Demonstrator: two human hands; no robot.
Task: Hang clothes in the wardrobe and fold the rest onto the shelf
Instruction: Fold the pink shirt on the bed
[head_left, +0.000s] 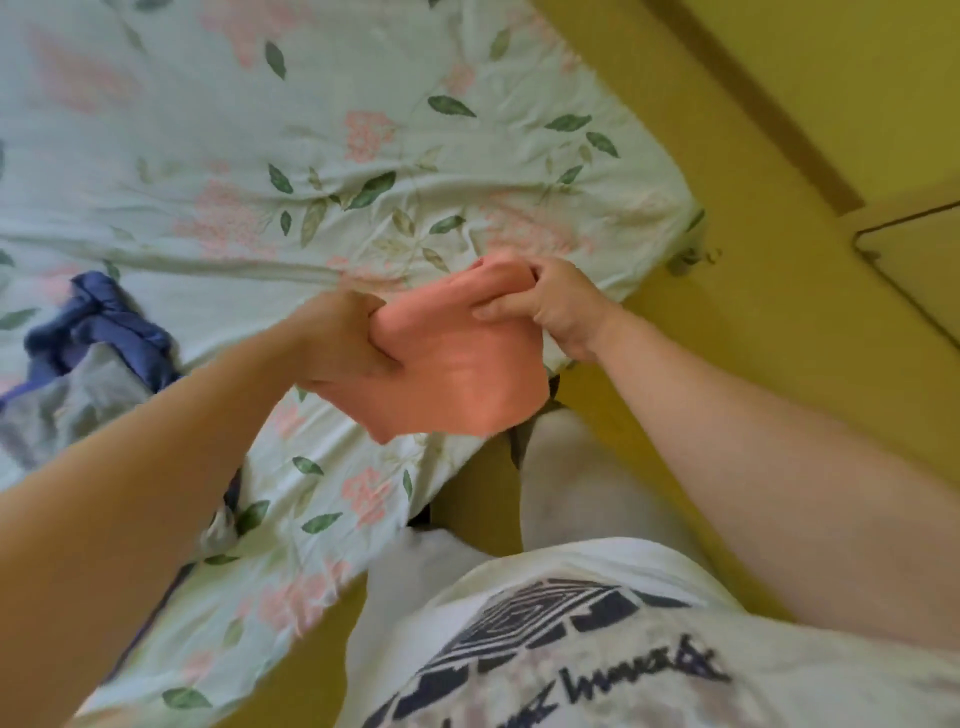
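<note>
We see a soft salmon-pink cloth (467, 379), plain and unpatterned, bunched into a rough wad with its lower edge hanging loose. It appears to be lifted off the sheet, held between the two hands over the near corner of the bed (311, 156). The left hand (337, 348) grips its left end, fingers curled over the top and thumb pressed across the front of the fabric. The right hand (550, 306) pinches the upper right corner, thumb lying along the cloth and fingers tucked behind. Both hands are clamped on the same piece, close to one another, with the cloth spanning the gap.

The bed wears a pale green sheet (467, 171) printed with pink flowers and dark leaves. On it, well to the left of the hands, we find a crumpled dark blue garment (104, 322) with a grey garment (72, 405) lying partly over it — the two touch. Below are a yellow floor (727, 338) and the person's white printed T-shirt (623, 649).
</note>
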